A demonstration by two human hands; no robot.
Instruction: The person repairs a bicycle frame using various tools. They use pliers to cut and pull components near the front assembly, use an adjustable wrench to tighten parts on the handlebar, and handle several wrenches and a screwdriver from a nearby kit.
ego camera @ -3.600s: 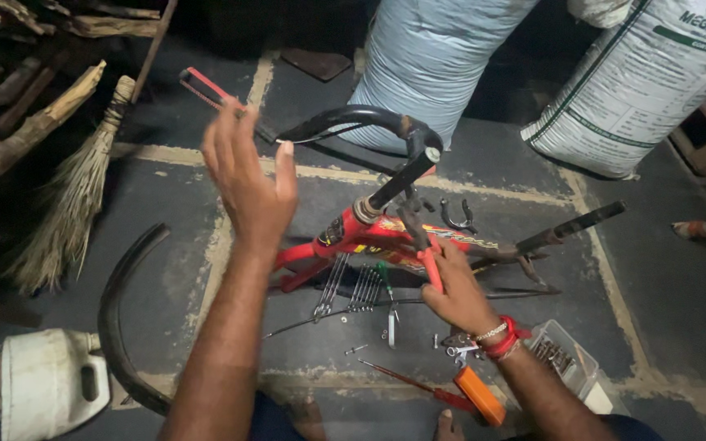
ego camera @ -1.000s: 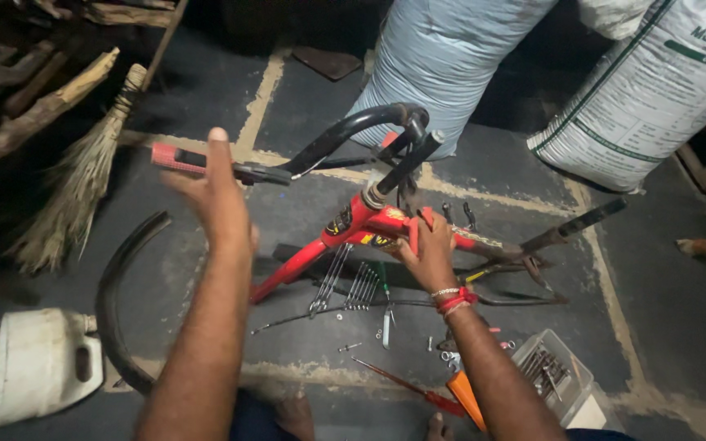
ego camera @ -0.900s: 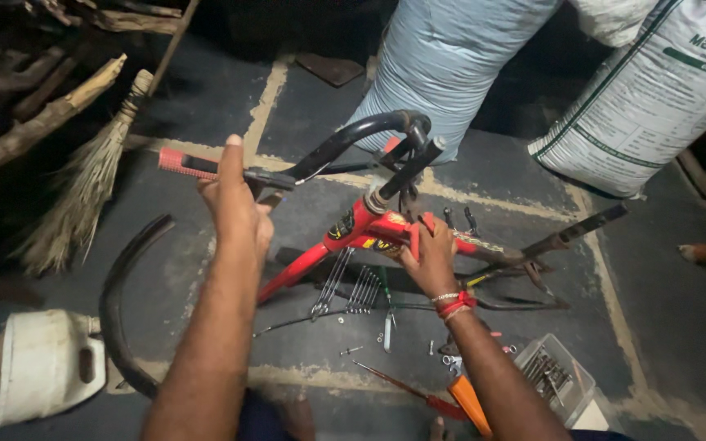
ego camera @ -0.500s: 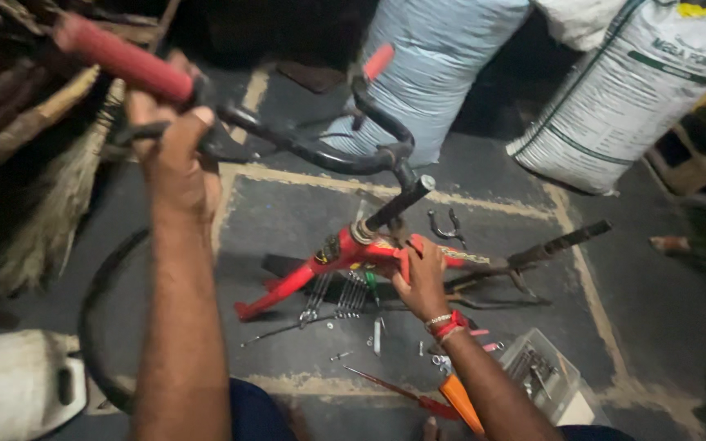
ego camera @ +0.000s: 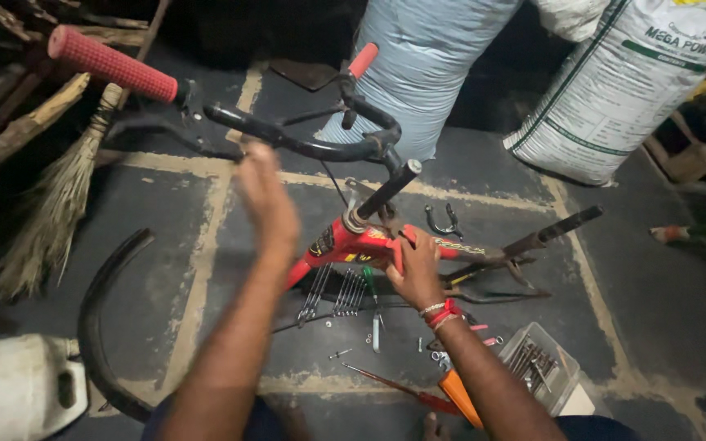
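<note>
Gripping the red bike frame [ego camera: 353, 243], right hand [ego camera: 415, 269] clenched; left hand [ego camera: 267, 196] released near handlebar [ego camera: 304, 145]

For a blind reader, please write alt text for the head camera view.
A person's right hand grips a red bicycle frame on a dark floor, while the left hand reaches toward its black handlebar. Wrenches lie beneath; a broom lies left.

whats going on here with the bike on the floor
A person is working on a red bicycle frame lying on a dark floor. The right hand grips the frame's top tube, while the left hand is open by the black handlebar, not clearly gripping it. Spanners lie beneath.
</note>
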